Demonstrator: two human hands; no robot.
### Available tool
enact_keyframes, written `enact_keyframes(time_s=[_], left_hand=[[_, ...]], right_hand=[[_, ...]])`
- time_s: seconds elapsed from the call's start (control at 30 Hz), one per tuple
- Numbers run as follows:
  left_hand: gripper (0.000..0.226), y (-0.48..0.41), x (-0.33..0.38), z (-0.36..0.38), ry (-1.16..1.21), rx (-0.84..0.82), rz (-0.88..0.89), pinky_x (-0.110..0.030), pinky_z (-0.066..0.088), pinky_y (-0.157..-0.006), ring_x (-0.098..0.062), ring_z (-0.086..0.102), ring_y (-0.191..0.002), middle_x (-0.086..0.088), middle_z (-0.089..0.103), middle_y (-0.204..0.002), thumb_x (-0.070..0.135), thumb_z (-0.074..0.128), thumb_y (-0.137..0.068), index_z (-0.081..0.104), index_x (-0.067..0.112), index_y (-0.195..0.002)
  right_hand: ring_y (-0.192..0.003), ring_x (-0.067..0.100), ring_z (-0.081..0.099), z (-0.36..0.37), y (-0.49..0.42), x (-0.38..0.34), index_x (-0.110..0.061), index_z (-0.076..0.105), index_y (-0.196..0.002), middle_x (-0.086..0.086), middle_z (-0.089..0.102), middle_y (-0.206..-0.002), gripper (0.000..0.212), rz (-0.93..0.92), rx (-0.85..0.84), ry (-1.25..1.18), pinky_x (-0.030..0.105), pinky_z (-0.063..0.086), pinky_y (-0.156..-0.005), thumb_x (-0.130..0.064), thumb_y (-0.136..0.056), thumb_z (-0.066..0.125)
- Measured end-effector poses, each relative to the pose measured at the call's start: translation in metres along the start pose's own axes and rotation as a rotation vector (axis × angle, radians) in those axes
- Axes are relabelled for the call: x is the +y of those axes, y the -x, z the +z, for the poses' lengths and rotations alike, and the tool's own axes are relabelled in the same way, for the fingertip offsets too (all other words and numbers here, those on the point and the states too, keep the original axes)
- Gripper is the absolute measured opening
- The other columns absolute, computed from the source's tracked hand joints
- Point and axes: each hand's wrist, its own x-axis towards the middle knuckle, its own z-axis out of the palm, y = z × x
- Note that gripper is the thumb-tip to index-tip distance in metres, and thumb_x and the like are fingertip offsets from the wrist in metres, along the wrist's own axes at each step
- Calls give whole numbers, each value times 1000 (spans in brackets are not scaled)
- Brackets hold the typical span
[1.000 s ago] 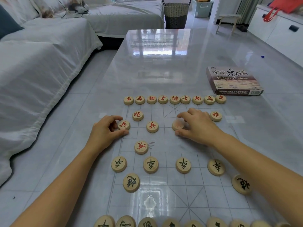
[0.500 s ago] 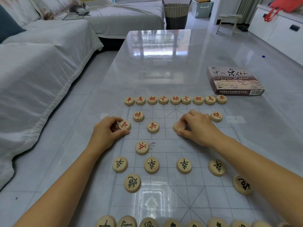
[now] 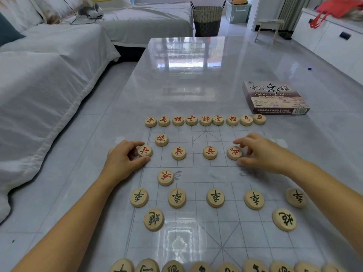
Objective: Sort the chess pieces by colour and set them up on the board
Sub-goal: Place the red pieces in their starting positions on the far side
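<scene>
Left grip (image 3: 121,160) pinches red piece (image 3: 145,151) | glossy grey table (image 3: 196,85) | white sofa (image 3: 49,75) left

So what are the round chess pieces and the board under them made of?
The round pale chess pieces look like smooth light wood: tan colour, matte faces, red or black characters. The thin see-through board with grey grid lines seems to be a plastic sheet: the glossy grey table shows through it.

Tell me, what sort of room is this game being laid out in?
Most likely a living room in a home. A sofa under a pale cover runs along one side, a woven basket stands beyond the glossy low table, and a Chinese chess box lies on the tabletop.
</scene>
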Motion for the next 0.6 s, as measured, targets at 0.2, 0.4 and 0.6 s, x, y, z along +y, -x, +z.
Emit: enact_keyframes(time_s=[0.2, 0.4, 0.6], left_hand=[[43, 0, 0, 0, -7, -13, 7, -25, 40, -67, -11, 48, -74, 3, 51, -81, 24, 72, -76, 59, 17, -116], [38, -1, -3, 1, 1, 0, 6, -45, 44, -81, -11, 49, -75, 10, 51, -81, 25, 74, -74, 61, 20, -110], [39, -1, -2, 0, 4, 2, 7, -37, 42, -75, -8, 49, -74, 11, 51, -81, 26, 74, -74, 61, 20, -110]], right_hand=[[-98, 14, 48, 15, -4, -2, -21, 48, -131, 1, 45, -121, 54, 15, 110, -1, 26, 42, -88, -37, -82, 65], [-96, 11, 48, 4, 2, 8, -28, 41, -136, 1, 42, -123, 55, 47, 39, -57, 21, 35, -83, -31, -85, 62], [-90, 14, 50, 8, 5, 6, -16, 48, -116, -1, 49, -110, 50, 166, 196, -33, 28, 43, -76, -45, -79, 65]])
